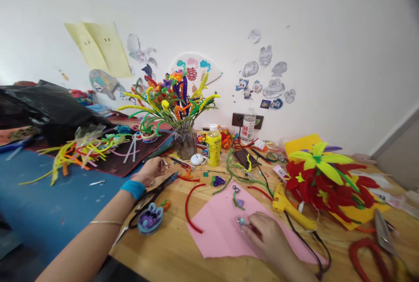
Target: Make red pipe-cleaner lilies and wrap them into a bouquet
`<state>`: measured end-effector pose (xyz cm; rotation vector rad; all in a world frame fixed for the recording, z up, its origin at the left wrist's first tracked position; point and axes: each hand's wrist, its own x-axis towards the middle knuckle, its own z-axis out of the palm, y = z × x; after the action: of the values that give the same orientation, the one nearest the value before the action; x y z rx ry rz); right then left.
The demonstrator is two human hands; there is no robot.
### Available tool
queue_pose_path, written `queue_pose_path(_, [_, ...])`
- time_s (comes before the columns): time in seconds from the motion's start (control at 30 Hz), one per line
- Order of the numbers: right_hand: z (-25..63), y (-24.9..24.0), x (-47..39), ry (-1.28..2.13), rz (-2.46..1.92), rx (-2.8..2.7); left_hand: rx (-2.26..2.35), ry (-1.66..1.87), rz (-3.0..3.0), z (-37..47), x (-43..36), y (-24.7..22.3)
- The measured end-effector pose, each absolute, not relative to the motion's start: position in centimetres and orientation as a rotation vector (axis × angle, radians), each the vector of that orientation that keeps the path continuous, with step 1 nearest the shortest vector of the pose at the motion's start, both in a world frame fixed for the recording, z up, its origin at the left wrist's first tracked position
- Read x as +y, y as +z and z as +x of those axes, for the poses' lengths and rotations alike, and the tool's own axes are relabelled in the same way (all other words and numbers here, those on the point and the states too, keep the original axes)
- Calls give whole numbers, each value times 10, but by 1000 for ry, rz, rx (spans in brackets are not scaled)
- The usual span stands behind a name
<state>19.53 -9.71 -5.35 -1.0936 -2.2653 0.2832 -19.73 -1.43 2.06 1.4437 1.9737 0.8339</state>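
Observation:
My right hand (266,233) is over a pink sheet (218,234), its thumb and fingers pinched on a small silvery and teal piece (241,221). Just above it on the sheet lie small silvery balls (235,189) and a green and purple fuzzy piece (240,202). My left hand (153,171), with a blue band at the wrist, reaches to the table left of the glass vase (185,142). Its fingers are curled, and what they hold, if anything, is too small to make out. Black-handled scissors (153,194) lie just below it.
A yellow glue gun (291,210) with a black cord and red-handled scissors (371,251) lie at the right, near red and yellow-green fuzzy flowers (322,181). A yellow bottle (214,146) stands beside the vase. Loose pipe cleaners (72,155) cover the left mat.

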Motion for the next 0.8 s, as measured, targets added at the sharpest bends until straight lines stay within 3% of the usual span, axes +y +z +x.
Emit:
queue_pose_path(0.27, [194,-49,-99,271,-1080,-2275,1910,1006,1222,-217,-85,43])
queue_pose_path(0.43, [196,-51,-98,276,-1083,-2291,2046,745,1276,-214,-140,38])
queue_pose_path(0.6, [194,-53,-99,269,-1077,-2298,2412,96,1574,-211,-175,6])
queue_pose_path(0.8, [194,-52,-99,272,-1055,-2309,2502,247,1715,-218,-180,-28])
